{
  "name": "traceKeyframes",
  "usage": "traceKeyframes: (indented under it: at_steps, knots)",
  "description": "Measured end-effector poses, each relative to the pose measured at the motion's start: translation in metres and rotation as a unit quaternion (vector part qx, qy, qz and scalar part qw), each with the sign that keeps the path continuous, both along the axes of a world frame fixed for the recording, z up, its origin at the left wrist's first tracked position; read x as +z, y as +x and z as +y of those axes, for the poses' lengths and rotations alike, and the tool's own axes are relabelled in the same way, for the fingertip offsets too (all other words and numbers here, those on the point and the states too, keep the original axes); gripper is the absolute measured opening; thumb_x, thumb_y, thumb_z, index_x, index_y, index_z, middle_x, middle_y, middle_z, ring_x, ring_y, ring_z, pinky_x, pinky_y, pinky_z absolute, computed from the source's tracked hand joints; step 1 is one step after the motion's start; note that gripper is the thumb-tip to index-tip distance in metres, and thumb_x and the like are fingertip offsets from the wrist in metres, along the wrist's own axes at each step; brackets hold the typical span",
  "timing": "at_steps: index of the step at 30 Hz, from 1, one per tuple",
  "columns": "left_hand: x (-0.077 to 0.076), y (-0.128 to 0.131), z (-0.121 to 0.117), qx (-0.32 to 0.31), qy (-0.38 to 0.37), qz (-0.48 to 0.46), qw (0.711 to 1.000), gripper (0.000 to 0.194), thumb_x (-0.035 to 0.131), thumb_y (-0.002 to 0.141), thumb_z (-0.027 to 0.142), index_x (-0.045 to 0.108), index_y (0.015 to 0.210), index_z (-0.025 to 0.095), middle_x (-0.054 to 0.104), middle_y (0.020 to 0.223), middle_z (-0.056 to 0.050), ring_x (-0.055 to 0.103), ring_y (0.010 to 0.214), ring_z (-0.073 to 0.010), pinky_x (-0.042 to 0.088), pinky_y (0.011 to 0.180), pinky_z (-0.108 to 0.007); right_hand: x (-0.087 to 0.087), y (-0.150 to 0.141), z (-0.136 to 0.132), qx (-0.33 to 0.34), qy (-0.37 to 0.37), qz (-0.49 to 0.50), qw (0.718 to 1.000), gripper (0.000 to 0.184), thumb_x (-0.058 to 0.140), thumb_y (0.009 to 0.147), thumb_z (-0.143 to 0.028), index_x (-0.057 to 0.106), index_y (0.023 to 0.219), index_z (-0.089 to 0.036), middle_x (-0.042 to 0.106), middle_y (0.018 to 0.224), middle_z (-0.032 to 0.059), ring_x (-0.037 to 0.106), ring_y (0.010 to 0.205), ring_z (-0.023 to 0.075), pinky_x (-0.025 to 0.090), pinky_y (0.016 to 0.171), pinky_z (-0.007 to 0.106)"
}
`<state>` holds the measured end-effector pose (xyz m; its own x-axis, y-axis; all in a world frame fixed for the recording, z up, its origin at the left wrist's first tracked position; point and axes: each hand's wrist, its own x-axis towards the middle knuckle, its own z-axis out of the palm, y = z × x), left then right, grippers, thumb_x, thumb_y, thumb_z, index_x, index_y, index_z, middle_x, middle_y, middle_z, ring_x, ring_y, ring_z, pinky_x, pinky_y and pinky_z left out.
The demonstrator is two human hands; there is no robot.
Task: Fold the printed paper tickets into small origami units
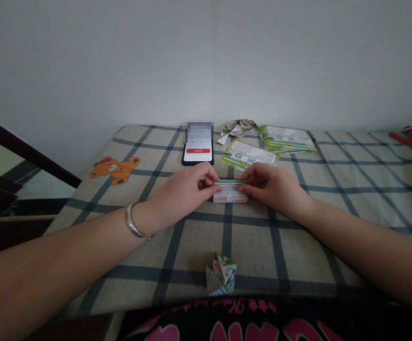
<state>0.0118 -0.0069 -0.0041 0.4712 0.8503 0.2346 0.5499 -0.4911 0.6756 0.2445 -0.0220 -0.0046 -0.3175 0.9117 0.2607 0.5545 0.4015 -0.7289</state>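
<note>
A: Your folded leaflet [230,196] is on your side of the smartphone [197,155] and off to its right. How does it lie to your fingers?

B: Directly between them. Its long axis runs across you, from your left hand [195,189] to your right hand [279,189]. Neither hand is nearer; both touch it.

A: And your fingers themselves?

B: Narrow on both sides: you pinch one end with each hand, thumbs on the face towards you.

A: Count the rest for you?

B: You have one smartphone on the worktop [195,237]. Just right of it lies one flat leaflet [251,155]; farther right, one pile of leaflets [289,139], sheets too overlapped to count. Right of the phone too, towards its far end, you have a cluster of folded paper pieces [240,129], number unclear. One folded paper block [222,276] stands well on your side of the phone, slightly right. One teddy bear picture [115,169] is to its left.
</note>
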Motion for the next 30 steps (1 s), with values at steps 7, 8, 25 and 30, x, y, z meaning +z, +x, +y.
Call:
traceKeyframes:
  at_steps: [7, 8, 25, 30]
  knots:
    - [0.0003, -0.0007, 0.0013, 0.01, 0.011, 0.001, 1.0, 0.007, 0.067, 0.084, 0.024, 0.061, 0.086, 0.022, 0.07, 0.078, 0.006, 0.066, 0.07, -0.0096, 0.048, 0.062, -0.023, 0.002, -0.0012, -0.0024, -0.005, 0.006, 0.002, 1.0, 0.013, 0.071, 0.079, -0.028, 0.062, 0.08, -0.019, 0.064, 0.067, -0.0015, 0.055, 0.057, 0.0099, 0.043, 0.051, 0.023]
    - [0.0006, -0.0008, 0.0016, 0.011, 0.015, 0.002, 1.0, 0.007, 0.068, 0.084, 0.024, 0.061, 0.086, 0.021, 0.07, 0.078, 0.006, 0.067, 0.071, -0.0097, 0.048, 0.062, -0.022, 0.0019, -0.001, -0.0024, -0.005, 0.003, 0.004, 1.0, 0.013, 0.071, 0.079, -0.029, 0.062, 0.079, -0.019, 0.065, 0.067, -0.0012, 0.056, 0.057, 0.0101, 0.044, 0.051, 0.023]
    - [0.0044, -0.0005, 0.0061, 0.001, 0.135, 0.109, 0.985, 0.007, 0.073, 0.079, 0.028, 0.069, 0.077, 0.022, 0.064, 0.079, -0.001, 0.055, 0.09, -0.0199, 0.043, 0.084, -0.036, 0.0012, -0.0012, 0.0031, -0.004, -0.026, -0.065, 0.998, 0.01, 0.071, 0.078, -0.029, 0.067, 0.081, -0.02, 0.067, 0.071, 0.0, 0.056, 0.059, 0.0116, 0.043, 0.053, 0.024]
    - [0.0037, 0.0009, 0.008, -0.002, 0.109, 0.124, 0.986, 0.007, 0.072, 0.079, 0.027, 0.069, 0.079, 0.021, 0.064, 0.081, -0.002, 0.054, 0.091, -0.0202, 0.043, 0.083, -0.035, 0.0014, -0.0018, 0.0047, 0.006, -0.003, -0.112, 0.994, 0.008, 0.07, 0.079, -0.028, 0.068, 0.081, -0.02, 0.064, 0.069, -0.0009, 0.056, 0.06, 0.0115, 0.042, 0.054, 0.024]
